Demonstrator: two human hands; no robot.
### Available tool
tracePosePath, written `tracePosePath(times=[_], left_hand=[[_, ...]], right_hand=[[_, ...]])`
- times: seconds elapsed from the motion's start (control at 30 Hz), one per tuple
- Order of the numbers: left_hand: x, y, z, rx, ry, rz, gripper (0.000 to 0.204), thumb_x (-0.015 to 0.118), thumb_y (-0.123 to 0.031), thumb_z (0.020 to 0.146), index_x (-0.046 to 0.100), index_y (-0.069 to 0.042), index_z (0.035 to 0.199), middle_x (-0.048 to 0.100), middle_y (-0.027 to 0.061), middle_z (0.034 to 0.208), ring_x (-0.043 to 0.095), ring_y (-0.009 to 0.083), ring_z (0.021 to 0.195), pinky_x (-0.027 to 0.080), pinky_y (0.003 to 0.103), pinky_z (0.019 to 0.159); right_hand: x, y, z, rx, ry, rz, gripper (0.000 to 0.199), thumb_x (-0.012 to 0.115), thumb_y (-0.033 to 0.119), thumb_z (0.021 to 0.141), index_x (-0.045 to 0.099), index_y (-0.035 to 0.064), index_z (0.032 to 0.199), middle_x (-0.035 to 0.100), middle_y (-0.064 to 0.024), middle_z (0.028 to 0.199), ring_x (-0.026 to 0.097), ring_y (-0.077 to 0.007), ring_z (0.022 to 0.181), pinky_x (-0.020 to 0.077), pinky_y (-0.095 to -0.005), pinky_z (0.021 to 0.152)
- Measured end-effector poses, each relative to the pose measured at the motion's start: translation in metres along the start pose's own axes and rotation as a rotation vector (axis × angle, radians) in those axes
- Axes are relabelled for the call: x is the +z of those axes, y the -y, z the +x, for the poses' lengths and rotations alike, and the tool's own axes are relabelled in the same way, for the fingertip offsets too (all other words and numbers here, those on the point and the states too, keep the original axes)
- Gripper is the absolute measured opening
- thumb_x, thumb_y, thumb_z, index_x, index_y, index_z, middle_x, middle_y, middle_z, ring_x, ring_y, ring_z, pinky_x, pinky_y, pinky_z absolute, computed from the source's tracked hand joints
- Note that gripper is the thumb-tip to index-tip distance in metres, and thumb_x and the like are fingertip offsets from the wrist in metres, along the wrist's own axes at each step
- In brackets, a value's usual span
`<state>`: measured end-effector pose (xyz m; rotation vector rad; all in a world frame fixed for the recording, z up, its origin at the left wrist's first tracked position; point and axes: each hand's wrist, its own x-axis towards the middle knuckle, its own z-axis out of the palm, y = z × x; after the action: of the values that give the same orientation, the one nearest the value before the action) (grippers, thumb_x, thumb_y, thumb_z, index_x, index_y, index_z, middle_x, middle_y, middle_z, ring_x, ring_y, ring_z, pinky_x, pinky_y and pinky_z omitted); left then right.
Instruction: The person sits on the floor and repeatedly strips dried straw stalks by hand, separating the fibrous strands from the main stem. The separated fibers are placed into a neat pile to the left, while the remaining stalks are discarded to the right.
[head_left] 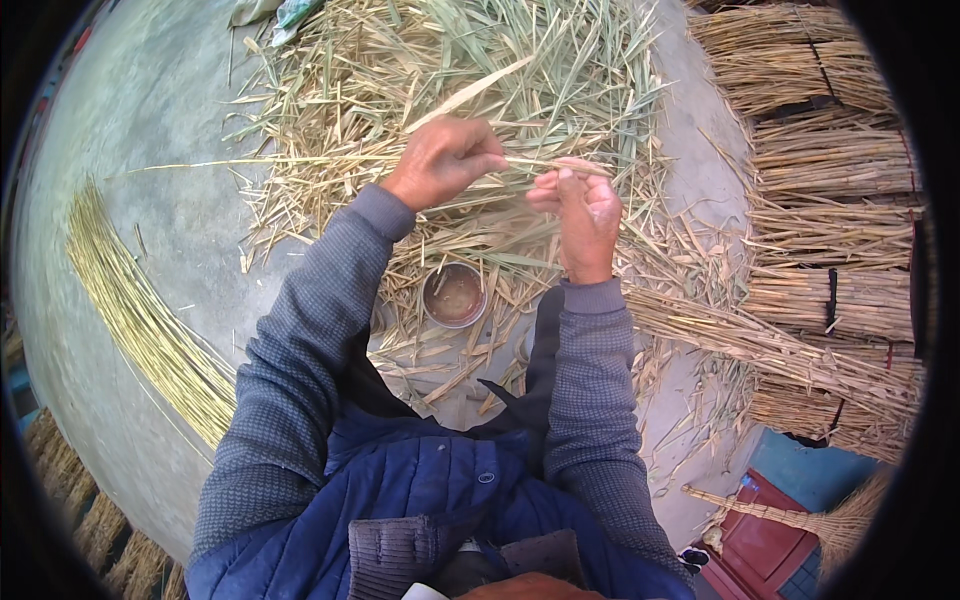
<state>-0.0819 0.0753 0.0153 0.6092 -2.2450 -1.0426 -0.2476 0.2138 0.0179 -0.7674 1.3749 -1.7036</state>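
The left hand [445, 165] and right hand [587, 210] pinch a thin stalk [330, 159], probably light, springy and brittle, best gripped gently at two points.

Matt, dry straw stalk [340, 160], papery, rough leaf pile [470, 60], shiny metal bowl [455, 324], smooth concrete floor [190, 230].

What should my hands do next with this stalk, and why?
Probably peel the stalk at its right end with the right hand, bracing it with the left hand: the left pinches it, the right is at that end, and loose leaves lie heaped below.
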Motion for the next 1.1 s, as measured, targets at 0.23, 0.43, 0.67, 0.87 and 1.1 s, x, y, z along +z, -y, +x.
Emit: tracePosePath(times=[0.23,0.43,0.67,0.87,1.1], left_hand=[[-0.009,-0.008,-0.004,-0.149,0.044,-0.211,0.018,0.08,-0.02,0.086,0.071,-0.004,0.087,0.065,-0.0028,0.071,0.053,0.0049,0.062,0.043,0.025,0.055],[-0.02,-0.012,-0.003,-0.23,0.059,-0.292,0.02,0.079,-0.023,0.087,0.072,-0.004,0.088,0.065,-0.0035,0.073,0.053,0.0029,0.064,0.043,0.022,0.056],[-0.025,0.0,-0.003,-0.155,0.051,-0.028,0.021,0.078,-0.023,0.087,0.071,-0.003,0.089,0.068,0.0004,0.076,0.058,0.0069,0.067,0.047,0.026,0.059],[-0.006,-0.001,0.001,-0.189,0.149,-0.064,0.022,0.078,-0.023,0.088,0.071,-0.002,0.093,0.069,0.0033,0.078,0.061,0.0099,0.071,0.05,0.028,0.064],[0.028,-0.007,0.005,-0.231,0.097,-0.314,0.02,0.079,-0.017,0.087,0.072,-0.001,0.096,0.071,0.0017,0.084,0.062,0.0071,0.076,0.051,0.024,0.069]], right_hand=[[0.007,-0.003,-0.005,-0.002,0.025,-0.351,0.01,0.051,0.004,0.099,0.057,-0.0039,0.102,0.069,-0.0116,0.085,0.068,-0.0145,0.068,0.0542,-0.0246,0.062],[-0.007,-0.007,-0.001,-0.01,-0.004,-0.789,0.013,0.055,0.004,0.093,0.061,-0.0048,0.1,0.07,-0.0105,0.077,0.069,-0.0137,0.069,0.0528,-0.0257,0.061],[-0.021,0.008,0.003,-0.071,0.019,-0.27,0.033,0.066,0.023,0.098,0.059,-0.0055,0.113,0.072,-0.0149,0.096,0.072,-0.019,0.081,0.0584,-0.0275,0.07],[-0.011,0.008,-0.001,-0.008,-0.024,-0.086,0.034,0.06,0.026,0.102,0.06,-0.0055,0.116,0.072,-0.0169,0.098,0.072,-0.0186,0.082,0.0582,-0.0258,0.071],[-0.006,0.004,-0.007,-0.026,-0.053,-0.178,0.036,0.055,0.027,0.105,0.062,-0.0054,0.119,0.073,-0.0142,0.1,0.072,-0.0156,0.085,0.0563,-0.0248,0.072]])
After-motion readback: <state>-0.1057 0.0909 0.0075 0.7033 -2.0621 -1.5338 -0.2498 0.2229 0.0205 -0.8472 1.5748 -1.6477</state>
